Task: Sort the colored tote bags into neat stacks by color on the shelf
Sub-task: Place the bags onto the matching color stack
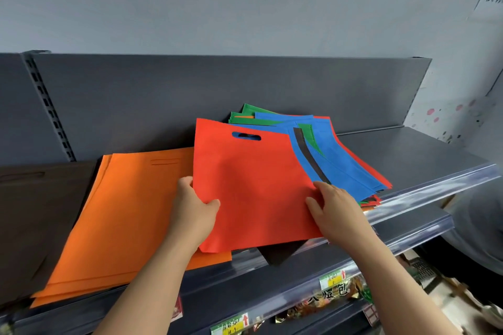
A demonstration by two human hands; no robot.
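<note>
Hands both have hold of the red tote bag [253, 185]: left hand [193, 209] pinches its left edge with the thumb on top, and right hand [334, 209] grips the near right edge. The bag sits over the messy mixed pile [340, 160] of blue, green and red bags, right of middle on the shelf [408, 155]. Its left corner overlaps the orange stack [128, 212], and a brown stack [35, 212] lies at the far left.
</note>
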